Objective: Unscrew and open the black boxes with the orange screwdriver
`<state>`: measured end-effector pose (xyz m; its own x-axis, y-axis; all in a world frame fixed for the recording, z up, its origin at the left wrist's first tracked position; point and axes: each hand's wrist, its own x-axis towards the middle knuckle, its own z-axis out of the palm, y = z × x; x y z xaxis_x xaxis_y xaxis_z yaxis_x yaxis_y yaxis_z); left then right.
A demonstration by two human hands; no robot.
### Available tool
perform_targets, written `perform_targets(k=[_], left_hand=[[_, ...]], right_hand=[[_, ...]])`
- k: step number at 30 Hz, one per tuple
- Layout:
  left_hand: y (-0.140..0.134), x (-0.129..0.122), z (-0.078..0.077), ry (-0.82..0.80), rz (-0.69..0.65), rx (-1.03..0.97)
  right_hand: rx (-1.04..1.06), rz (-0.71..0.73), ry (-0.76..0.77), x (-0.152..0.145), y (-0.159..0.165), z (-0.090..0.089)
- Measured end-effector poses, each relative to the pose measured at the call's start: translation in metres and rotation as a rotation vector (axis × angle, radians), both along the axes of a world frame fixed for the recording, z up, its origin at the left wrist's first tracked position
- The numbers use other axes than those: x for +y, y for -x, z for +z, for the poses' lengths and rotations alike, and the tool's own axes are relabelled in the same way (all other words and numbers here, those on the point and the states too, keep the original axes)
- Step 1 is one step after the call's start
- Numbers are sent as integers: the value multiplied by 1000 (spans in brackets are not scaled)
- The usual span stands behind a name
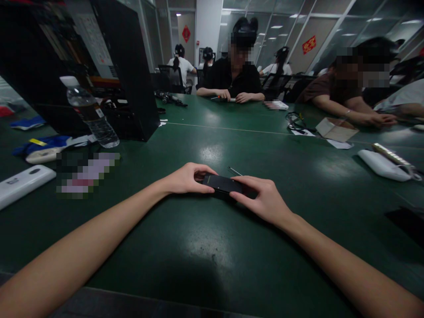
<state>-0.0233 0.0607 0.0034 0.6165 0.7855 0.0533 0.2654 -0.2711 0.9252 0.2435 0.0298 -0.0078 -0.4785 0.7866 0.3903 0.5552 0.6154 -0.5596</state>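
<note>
Between my two hands is a small flat black box-shaped device (221,183), held low over the green table or resting on it; I cannot tell which. My left hand (192,179) grips its left end, with the thumb along the near side and the fingers behind. On its right end my right hand (261,194) is closed, thumb in front and fingers over the far edge. A thin metal rod (234,171), like a screwdriver shaft, shows just beyond the right fingers; its other end is hidden.
At the left stand a black cabinet (132,66) and a water bottle (94,115), near a white device (24,183) and a pixelated flat item (89,174). Across the green table (212,247) sits a person in black (228,77). An open box (336,130) and white pouch (382,165) lie right.
</note>
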Motion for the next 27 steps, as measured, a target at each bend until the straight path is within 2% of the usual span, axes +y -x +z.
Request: perform_targets(k=[17, 23, 27], left_hand=[[2, 1, -1, -18, 3, 50], [2, 2, 0, 14, -23, 43], [-1, 1, 4, 33, -29, -18]], right_hand=[[-16, -11, 51, 2, 0, 3], [120, -44, 190, 5, 0, 0], [204, -94, 224, 5, 0, 0]])
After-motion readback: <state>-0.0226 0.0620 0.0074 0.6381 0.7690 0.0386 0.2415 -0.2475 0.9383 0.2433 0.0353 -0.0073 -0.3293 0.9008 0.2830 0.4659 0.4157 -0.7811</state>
